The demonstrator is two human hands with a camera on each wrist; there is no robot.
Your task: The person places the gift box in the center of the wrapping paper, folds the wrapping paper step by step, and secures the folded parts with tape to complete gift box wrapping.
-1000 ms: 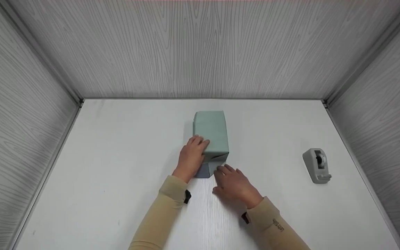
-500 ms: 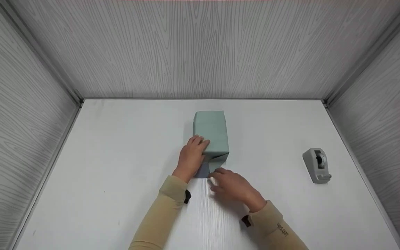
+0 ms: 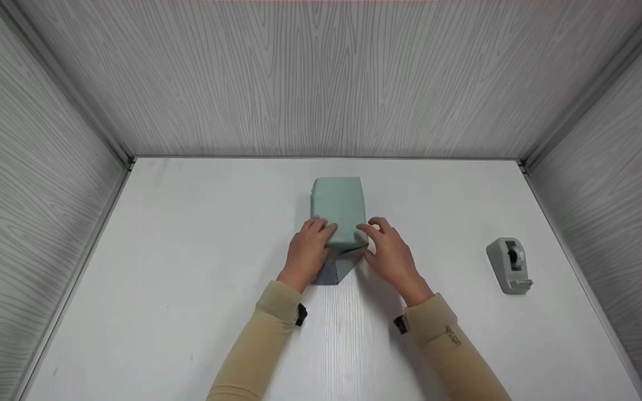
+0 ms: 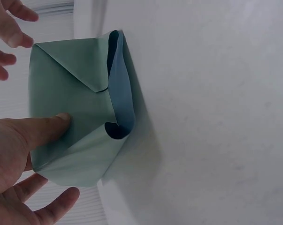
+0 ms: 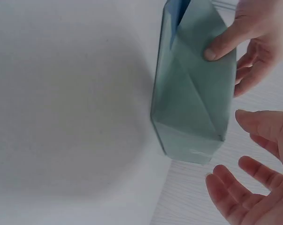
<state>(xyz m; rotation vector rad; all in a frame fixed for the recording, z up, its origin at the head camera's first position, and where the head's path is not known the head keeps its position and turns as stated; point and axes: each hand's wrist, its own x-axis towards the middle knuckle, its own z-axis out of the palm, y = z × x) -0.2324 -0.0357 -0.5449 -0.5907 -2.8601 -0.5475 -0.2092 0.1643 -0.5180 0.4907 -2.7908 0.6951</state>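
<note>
Pinching on one side, the left hand (image 3: 303,253) had its thumb on the folded end of the green package (image 3: 340,206), fingers over the top; the right hand (image 3: 392,255), fingers spread and gripping nothing, hovered right at the package's near right corner! That package lay midway between the worktop's (image 3: 187,267) left and right edges, blue-lined flap (image 4: 123,89) gaping, a tape dispenser (image 3: 507,266) near the right edge.

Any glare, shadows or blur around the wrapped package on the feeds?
Head: faint streaky glare on the tabletop below the green paper-wrapped package, soft shadow at its left; left wrist: slightly hazy, shadow beside the package, fold edges readable; right wrist: broad dim shadow on the tabletop, fine detail soft.
</note>
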